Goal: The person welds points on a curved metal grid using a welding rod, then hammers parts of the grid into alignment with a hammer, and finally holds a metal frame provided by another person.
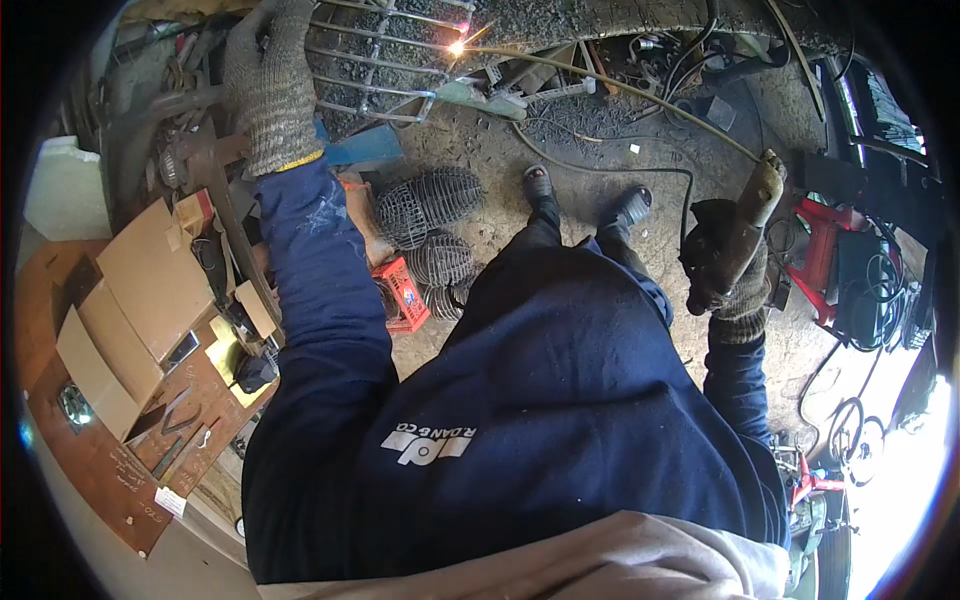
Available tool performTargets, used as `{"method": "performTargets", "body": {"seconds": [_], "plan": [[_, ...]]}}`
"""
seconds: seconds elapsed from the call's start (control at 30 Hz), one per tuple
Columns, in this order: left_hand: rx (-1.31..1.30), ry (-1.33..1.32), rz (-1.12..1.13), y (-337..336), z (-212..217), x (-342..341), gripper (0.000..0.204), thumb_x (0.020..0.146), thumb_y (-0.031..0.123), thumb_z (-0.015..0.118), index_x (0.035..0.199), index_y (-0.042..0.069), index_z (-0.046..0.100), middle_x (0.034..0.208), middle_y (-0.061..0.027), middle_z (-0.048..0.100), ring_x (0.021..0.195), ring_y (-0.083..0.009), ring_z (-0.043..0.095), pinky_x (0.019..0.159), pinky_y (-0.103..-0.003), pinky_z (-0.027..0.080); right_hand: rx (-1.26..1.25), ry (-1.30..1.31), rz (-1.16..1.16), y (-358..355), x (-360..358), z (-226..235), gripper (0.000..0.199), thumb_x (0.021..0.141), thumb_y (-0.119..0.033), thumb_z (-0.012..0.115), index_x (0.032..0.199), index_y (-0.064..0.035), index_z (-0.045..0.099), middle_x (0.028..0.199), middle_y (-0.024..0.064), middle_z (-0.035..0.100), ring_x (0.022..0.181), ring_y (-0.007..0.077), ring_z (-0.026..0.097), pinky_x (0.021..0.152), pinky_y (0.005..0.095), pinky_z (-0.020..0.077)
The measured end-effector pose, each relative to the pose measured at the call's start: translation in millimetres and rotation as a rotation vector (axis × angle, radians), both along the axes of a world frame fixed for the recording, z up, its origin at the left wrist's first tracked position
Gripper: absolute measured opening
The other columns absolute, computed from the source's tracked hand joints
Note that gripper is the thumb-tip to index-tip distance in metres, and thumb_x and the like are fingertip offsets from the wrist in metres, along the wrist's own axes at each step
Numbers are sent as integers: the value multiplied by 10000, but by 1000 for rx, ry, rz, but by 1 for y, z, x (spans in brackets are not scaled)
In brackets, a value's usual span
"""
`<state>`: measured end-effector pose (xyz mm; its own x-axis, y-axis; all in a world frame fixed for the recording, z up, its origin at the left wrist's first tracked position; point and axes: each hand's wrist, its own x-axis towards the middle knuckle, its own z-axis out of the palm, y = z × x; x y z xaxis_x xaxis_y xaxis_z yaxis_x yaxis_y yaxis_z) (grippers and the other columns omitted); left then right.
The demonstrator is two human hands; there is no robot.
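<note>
My right hand (722,255), in a dark, worn glove with a knit cuff, is closed around a welding electrode holder (762,190). From its tip a long thin welding rod (620,84) reaches up and left to a metal grate (385,50) of parallel bars. A bright welding spark (457,47) glows where the rod meets the grate's right side. In a grey-brown knitted glove, my left hand (275,95) is at the grate's left side. Its fingertips run toward the top edge of the picture, so whether they grip a bar does not show.
Round wire cages (430,205) and a red crate (402,297) stand on the floor left of my feet. Cardboard boxes (150,285) and tools lie on the brown board (110,485) at left. Cables (690,190) cross the floor; a red-framed machine (825,250) stands at right.
</note>
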<state>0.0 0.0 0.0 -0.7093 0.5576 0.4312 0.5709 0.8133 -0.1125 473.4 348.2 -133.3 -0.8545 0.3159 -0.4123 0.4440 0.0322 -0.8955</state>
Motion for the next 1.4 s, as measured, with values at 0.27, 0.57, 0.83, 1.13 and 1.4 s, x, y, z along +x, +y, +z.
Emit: {"method": "performTargets", "body": {"seconds": [0.27,0.57,0.83,1.13,1.4], "plan": [[74,170,-125,-14,-19,-9,292,996,237,667,1268,131,677,1252,-63,685,1162,-255,639,948,-372,559,-454,90,-246,3,41,-70,367,1075,-173,541,1398,-8,483,1202,138,620,1011,249,665,844,407,595],[33,171,-338,9,6,1,226,979,251,671,1178,180,749,1216,-99,697,1231,-292,604,1026,-438,499,-6,228,-71,-9,-5,2,473,955,-181,725,1355,-7,542,1076,69,645,916,167,650,769,328,567],[-153,275,-198,29,24,42,292,956,241,710,1191,69,736,1193,-106,687,1074,-255,664,983,-383,522,-143,44,-78,-4,-5,3,425,1007,-229,677,1353,-13,556,1004,70,657,842,174,650,728,334,568],[637,-284,-146,32,13,30,390,894,322,787,1159,39,755,1195,-102,679,1080,-225,648,978,-378,502,-289,32,-124,-6,-8,-2,394,1030,-230,648,1335,4,563,1029,105,662,828,198,667,723,353,570],[626,-319,-130,26,13,28,367,909,307,766,1144,24,754,1197,-112,680,1097,-234,636,991,-399,489,-372,12,-211,-13,-12,0,358,1053,-172,589,1349,22,537,1026,107,653,832,194,653,709,347,566]]}}
